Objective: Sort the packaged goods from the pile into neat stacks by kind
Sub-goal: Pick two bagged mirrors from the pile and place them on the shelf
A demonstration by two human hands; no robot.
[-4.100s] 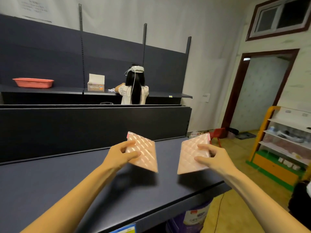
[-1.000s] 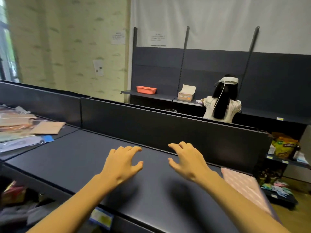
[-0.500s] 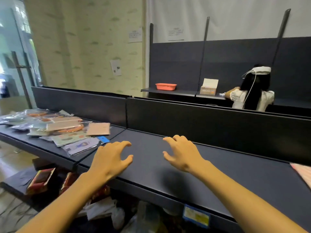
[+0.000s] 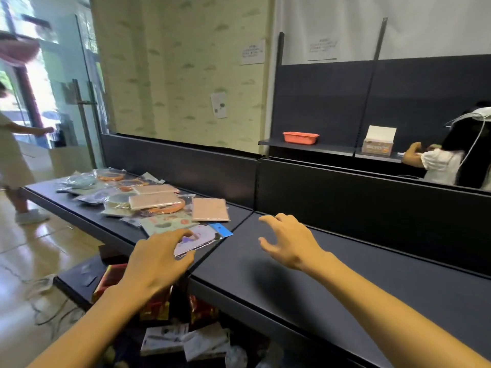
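Head view is now showing the pile at centre left, swung in from the edge; my left hand and right hand are reaching toward it, apart, fingers spread, holding nothing, ready for 2 more packs.

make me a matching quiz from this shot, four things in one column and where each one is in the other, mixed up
Things
1. orange basket
2. pink packet
3. left hand
4. right hand

Places
A. over the bare dark shelf
B. on the far wall shelf
C. at the pile's right edge
D. over the clear packet with a blue header

Pairs: 1-B, 2-C, 3-D, 4-A
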